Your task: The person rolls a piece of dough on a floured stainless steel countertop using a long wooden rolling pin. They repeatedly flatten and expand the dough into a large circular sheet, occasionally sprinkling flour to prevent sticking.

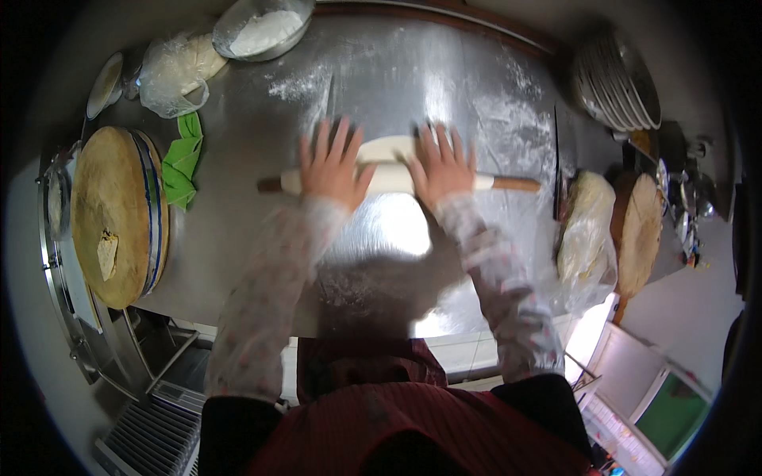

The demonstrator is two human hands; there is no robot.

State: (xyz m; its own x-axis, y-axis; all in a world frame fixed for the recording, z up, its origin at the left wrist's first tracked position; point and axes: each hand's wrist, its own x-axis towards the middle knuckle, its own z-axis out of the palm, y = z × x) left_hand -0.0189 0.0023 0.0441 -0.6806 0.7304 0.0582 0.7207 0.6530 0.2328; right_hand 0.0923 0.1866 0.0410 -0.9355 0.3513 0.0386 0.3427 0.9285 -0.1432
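Observation:
A rolling pin (391, 179) lies crosswise on the metal worktop, with a pale thick middle and brown wooden ends. Whether dough is wrapped around that middle I cannot tell. Just beyond it shows the rounded edge of a flat sheet of dough (387, 146). My left hand (331, 169) rests palm down on the left part of the pin, fingers spread and pointing away from me. On the right part lies my right hand (443, 163), also flat with its fingers apart. Both hands are slightly blurred, and neither curls around the pin.
Flour dusts the metal worktop (250, 131). To the left are a round wooden board (113, 202), a green cloth (182, 163), a bagged pale mass (178, 71) and a bowl of flour (265, 33). Stacked plates (616, 83), bagged dough (586, 229) and another round board (640, 232) stand right.

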